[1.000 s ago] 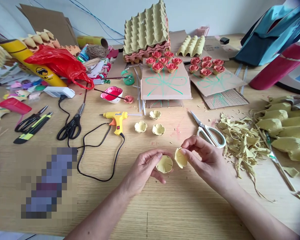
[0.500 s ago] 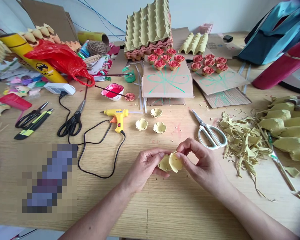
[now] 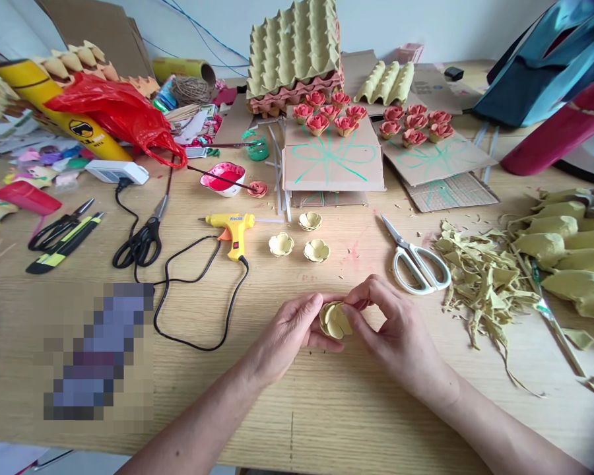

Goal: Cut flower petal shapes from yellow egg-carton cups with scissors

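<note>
Between my two hands are two pale yellow egg-carton flower cups, one nested inside the other. My left hand [image 3: 293, 328] is closed around the outer cup [image 3: 328, 324], its thumb near the rim. A petal of the inner cup [image 3: 337, 319] is pinched between the thumb and fingers of my right hand [image 3: 387, 320]. Beyond my hands three yellow paper flowers [image 3: 317, 251] stand on the table. A yellow glue gun [image 3: 236, 231] lies to their left, and white-handled scissors [image 3: 418, 264] lie to the right.
Carton scraps [image 3: 482, 284] are heaped at right beside uncut egg-carton cups [image 3: 574, 247]. Red paper roses [image 3: 317, 124] stand on cardboard [image 3: 334, 165] at the back, near stacked egg trays [image 3: 297, 56]. A bowl of red paint [image 3: 222, 179] and black scissors [image 3: 148, 237] are at left. The glue gun's cord [image 3: 198, 343] loops across the table.
My right hand has moved its cup left and down into the cup in my left hand. The two cups were side by side and now overlap.
</note>
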`<state>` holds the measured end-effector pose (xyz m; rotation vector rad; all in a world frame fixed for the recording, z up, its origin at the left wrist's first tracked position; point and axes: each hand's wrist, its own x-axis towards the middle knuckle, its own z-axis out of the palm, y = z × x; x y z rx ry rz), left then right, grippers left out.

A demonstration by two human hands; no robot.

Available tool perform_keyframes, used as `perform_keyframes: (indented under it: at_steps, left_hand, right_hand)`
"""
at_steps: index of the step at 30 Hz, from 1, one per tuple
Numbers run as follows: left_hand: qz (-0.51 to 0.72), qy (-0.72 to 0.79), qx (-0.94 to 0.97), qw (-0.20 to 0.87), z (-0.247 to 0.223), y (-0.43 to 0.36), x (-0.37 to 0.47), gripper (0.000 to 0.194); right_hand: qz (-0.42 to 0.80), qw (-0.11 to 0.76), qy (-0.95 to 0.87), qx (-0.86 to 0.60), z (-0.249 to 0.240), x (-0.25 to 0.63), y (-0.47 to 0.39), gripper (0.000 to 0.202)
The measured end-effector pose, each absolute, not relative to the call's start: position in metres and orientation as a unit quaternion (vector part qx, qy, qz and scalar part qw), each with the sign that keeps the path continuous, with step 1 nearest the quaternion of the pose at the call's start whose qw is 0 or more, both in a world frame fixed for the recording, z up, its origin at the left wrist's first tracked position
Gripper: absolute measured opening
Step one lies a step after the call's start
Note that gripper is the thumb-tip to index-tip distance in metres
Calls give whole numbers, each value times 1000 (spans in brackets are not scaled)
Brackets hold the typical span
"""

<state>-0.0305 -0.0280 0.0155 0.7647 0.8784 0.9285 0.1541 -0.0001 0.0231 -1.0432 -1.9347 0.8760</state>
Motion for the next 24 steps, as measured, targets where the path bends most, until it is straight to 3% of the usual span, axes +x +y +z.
perform_keyframes:
  at_steps: [24]
  left_hand:
    - [436, 374, 303, 761, 25, -27, -30, 27]
  right_hand:
    - [382, 405, -705, -439, 32, 161, 7, 12]
